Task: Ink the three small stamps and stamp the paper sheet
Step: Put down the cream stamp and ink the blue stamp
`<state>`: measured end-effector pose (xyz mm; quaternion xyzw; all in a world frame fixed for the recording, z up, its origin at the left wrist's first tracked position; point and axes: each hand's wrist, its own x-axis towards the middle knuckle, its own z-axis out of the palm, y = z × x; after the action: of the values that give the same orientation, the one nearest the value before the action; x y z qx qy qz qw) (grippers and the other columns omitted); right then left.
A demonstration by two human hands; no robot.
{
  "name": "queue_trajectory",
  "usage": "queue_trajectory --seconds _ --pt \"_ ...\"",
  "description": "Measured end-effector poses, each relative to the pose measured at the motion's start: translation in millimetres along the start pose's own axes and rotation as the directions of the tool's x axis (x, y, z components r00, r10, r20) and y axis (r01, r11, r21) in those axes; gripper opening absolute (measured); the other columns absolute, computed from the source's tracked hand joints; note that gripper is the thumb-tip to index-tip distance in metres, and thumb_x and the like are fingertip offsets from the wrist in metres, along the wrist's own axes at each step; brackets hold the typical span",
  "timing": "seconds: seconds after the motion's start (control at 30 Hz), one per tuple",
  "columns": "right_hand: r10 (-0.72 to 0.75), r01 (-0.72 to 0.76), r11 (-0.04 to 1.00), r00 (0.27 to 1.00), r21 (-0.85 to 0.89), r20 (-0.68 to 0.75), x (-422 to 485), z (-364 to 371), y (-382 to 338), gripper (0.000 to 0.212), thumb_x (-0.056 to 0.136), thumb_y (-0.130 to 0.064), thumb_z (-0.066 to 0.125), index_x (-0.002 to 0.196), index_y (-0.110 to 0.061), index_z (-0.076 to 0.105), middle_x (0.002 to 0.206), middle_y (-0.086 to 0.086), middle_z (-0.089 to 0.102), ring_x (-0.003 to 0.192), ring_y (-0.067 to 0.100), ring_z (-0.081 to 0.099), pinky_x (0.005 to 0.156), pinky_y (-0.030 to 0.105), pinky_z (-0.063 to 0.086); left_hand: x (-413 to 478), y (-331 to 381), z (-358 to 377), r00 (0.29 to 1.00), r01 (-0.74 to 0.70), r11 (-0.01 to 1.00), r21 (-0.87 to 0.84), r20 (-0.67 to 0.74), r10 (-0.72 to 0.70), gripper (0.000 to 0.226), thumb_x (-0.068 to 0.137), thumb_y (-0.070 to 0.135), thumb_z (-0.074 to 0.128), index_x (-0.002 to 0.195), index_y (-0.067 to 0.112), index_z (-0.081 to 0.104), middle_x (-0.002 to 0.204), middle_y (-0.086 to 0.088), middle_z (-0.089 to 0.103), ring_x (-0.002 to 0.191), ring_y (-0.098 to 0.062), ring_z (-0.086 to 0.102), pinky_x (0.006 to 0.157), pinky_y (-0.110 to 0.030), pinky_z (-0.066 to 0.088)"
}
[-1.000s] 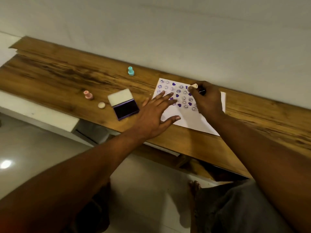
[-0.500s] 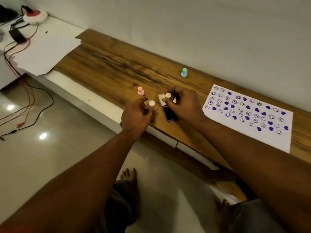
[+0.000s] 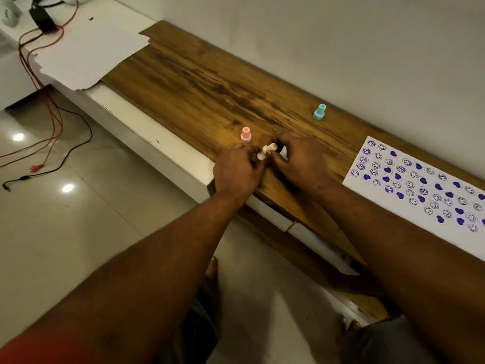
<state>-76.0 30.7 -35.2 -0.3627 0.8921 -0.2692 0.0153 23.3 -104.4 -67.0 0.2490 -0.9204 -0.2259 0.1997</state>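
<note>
My right hand (image 3: 301, 161) pinches the cream stamp (image 3: 268, 150) — my left hand (image 3: 236, 172), fingers curled, grips its wider end, I think.

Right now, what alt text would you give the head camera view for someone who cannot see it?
A left hand and a right hand pinch a small cream stamp between them over a wooden shelf. A pink stamp and a teal stamp stand nearby; a paper sheet of purple prints lies to the right.

The left hand (image 3: 236, 172) and right hand (image 3: 301, 164) have left the paper sheet (image 3: 388, 202) and now jointly hold the cream stamp (image 3: 266, 151).
</note>
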Motion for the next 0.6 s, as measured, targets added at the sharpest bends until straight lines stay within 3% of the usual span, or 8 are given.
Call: queue_trajectory --seconds 0.13,0.27,0.6 --pt "-0.025 0.025 1.000 1.000 -0.011 0.019 1 0 -4 0.023 0.098 -0.042 0.065 0.118 -0.031 0.072 0.115 -0.012 0.071 0.104 0.008 0.061 0.094 0.038 0.054 3 -2 1 0.999 0.032 0.999 -0.033 0.024 -0.031 0.040 0.092 0.060 0.071 0.123 0.035 0.076 0.106 0.007 0.075 0.094 -0.014 0.069 0.075 -0.030 0.053" --pt "-0.022 0.028 0.995 0.998 -0.091 0.063 1 -1 -8 0.024 0.098 -0.041 0.063 0.118 -0.031 0.071 0.115 -0.012 0.070 0.106 0.011 0.062 0.096 0.047 0.054 4 -1 2 0.999 0.032 0.999 -0.023 0.020 -0.031 0.037 0.091 0.053 0.075 0.124 0.035 0.075 0.107 0.008 0.075 0.094 -0.013 0.068 0.074 -0.027 0.050" --pt "0.040 0.035 0.916 0.983 -0.399 0.179 18 -4 -34 0.023 0.101 -0.034 0.061 0.118 -0.022 0.072 0.110 0.004 0.072 0.103 0.024 0.066 0.098 0.047 0.054 5 0 0 0.998 0.046 0.999 -0.008 0.038 -0.045 0.031 0.094 0.042 0.075 0.123 0.031 0.075 0.103 0.005 0.077 0.090 -0.015 0.070 0.073 -0.026 0.048"
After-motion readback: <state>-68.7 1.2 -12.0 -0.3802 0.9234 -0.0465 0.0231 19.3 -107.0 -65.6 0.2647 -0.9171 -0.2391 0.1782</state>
